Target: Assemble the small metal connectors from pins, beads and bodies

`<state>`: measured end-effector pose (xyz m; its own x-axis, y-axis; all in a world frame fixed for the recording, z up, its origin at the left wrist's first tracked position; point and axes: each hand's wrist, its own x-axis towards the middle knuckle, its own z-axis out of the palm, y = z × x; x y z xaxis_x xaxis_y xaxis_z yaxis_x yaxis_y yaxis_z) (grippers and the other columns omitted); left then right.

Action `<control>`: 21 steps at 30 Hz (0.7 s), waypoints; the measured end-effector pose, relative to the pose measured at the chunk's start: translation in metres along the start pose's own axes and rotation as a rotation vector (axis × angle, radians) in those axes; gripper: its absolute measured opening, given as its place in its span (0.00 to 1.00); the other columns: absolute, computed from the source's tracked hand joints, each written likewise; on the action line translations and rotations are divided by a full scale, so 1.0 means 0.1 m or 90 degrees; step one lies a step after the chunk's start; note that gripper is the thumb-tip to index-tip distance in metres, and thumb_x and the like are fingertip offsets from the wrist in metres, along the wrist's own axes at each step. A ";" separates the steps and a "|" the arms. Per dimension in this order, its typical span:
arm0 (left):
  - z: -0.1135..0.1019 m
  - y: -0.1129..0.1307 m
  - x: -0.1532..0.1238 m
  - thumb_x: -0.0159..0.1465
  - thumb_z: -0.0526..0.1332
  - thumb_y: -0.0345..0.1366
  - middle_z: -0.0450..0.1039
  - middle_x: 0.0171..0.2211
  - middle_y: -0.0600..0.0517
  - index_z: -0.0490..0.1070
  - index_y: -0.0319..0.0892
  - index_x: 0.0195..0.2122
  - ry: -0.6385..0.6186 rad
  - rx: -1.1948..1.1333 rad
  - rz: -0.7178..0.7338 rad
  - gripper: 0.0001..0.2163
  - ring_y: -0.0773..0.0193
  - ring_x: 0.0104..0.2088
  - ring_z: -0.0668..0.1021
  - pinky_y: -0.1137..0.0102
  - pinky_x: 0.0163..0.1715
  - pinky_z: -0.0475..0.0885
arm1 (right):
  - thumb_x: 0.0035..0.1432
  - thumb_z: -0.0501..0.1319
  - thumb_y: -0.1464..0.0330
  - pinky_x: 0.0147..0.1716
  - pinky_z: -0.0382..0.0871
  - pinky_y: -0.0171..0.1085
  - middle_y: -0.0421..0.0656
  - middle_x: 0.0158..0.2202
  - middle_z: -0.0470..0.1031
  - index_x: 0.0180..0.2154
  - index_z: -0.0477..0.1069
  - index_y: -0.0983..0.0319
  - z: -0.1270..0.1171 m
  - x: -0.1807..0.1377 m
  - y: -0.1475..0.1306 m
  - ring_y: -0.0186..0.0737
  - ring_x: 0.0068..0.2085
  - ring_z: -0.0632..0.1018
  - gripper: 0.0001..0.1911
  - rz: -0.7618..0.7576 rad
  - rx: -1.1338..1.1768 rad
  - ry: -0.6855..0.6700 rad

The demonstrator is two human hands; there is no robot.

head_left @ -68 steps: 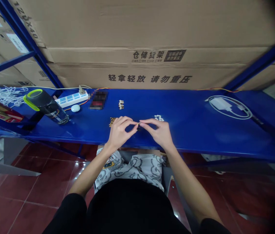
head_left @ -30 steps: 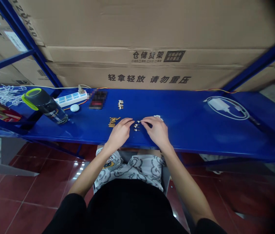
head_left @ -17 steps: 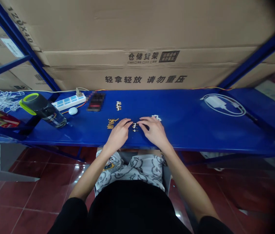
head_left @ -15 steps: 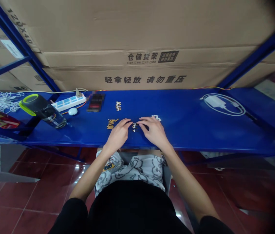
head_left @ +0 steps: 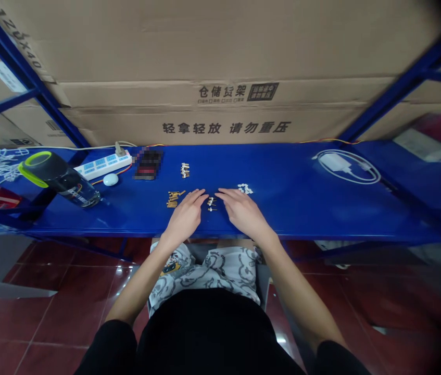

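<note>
Between my two hands lie several small pieces (head_left: pixel 211 203), each with a white part and a thin brass-coloured part. My left hand (head_left: pixel 186 213) rests on the left of them with its fingers stretched out, holding nothing I can see. On the other side, my right hand (head_left: pixel 240 209) has its fingers extended and its fingertips close to the same pieces. Loose brass-coloured pins (head_left: pixel 173 200) are heaped beyond the left hand. Small white round parts (head_left: pixel 246 188) lie just past the right hand. Farther back is a short row of white-and-brass pieces (head_left: pixel 185 170).
The blue shelf top (head_left: pixel 282 203) carries a power strip (head_left: pixel 105 165), a dark bottle with a lime-green loop (head_left: pixel 64 179), a white rounded object (head_left: pixel 111 179) and a pixelated dark item (head_left: pixel 149 164). A white charger with its cable (head_left: pixel 339 164) lies right. Large cartons (head_left: pixel 126 57) stand behind.
The fingers of both hands have straightened and flattened beside the small pieces. The whole view has shifted a little, so things appear farther left.
</note>
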<state>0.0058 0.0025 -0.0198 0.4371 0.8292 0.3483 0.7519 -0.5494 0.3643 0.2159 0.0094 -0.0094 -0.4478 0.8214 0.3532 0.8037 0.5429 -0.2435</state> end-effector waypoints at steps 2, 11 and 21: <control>0.00 0.00 0.01 0.67 0.48 0.20 0.66 0.65 0.40 0.68 0.35 0.62 0.002 0.001 0.003 0.23 0.54 0.68 0.66 0.54 0.68 0.62 | 0.65 0.48 0.77 0.62 0.68 0.53 0.49 0.62 0.72 0.60 0.72 0.63 -0.01 -0.02 0.01 0.52 0.63 0.71 0.26 -0.003 0.013 -0.004; 0.01 -0.01 0.01 0.67 0.50 0.20 0.68 0.64 0.42 0.69 0.36 0.61 0.013 0.029 0.022 0.23 0.54 0.66 0.67 0.54 0.67 0.63 | 0.68 0.46 0.75 0.63 0.67 0.55 0.52 0.64 0.69 0.61 0.70 0.64 0.01 0.01 0.00 0.54 0.65 0.69 0.25 0.023 0.043 -0.018; 0.01 -0.01 0.01 0.67 0.50 0.21 0.69 0.63 0.42 0.69 0.37 0.60 0.015 0.034 0.024 0.22 0.53 0.65 0.68 0.53 0.66 0.64 | 0.67 0.47 0.74 0.63 0.65 0.57 0.52 0.63 0.70 0.60 0.71 0.63 0.03 0.02 0.02 0.54 0.64 0.69 0.25 0.005 0.033 -0.005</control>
<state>0.0064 0.0042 -0.0209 0.4547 0.8050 0.3810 0.7603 -0.5737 0.3047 0.2156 0.0125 -0.0120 -0.4449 0.8270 0.3438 0.7858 0.5446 -0.2932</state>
